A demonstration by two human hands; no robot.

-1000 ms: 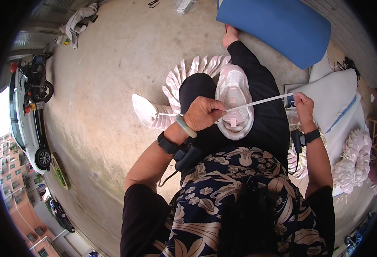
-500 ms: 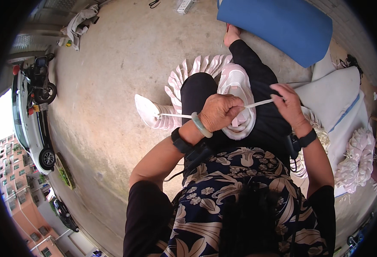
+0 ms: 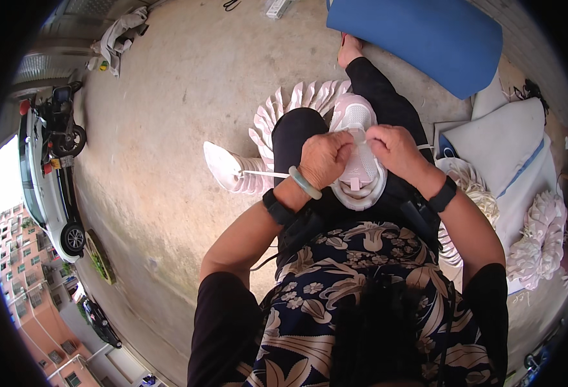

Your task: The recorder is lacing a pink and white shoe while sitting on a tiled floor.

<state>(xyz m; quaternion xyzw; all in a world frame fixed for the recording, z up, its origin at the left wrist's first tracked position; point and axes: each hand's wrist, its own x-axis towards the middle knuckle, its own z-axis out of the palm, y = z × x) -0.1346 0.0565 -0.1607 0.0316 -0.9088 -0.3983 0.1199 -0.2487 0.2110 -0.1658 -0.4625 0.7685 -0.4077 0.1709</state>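
A pink and white sneaker (image 3: 356,116) lies between my thighs, toe pointing away from me, its tongue and heel opening toward my lap. My left hand (image 3: 326,157), with a pale bangle at the wrist, is closed in a pinch over the left side of its lacing. Beside it, my right hand (image 3: 397,148) pinches at the right side, its fingertips close to the left ones. A white shoelace (image 3: 266,173) comes out past my left wrist, and another lace stretch shows beyond my right hand. The lace at the fingertips themselves is mostly hidden.
A curved row of pink-white shoe uppers (image 3: 300,100) fans around my left knee, ending in a white one (image 3: 222,169). More bundled uppers (image 3: 538,238) lie on pale sheets (image 3: 500,138) at right. A blue roll (image 3: 419,39) lies ahead. A motorcycle (image 3: 64,129) and white car (image 3: 42,187) stand left.
My right hand has come in from the right to the shoe, no longer pulling the lace out taut. My left hand has shifted slightly left, and the tongue now shows between the hands.
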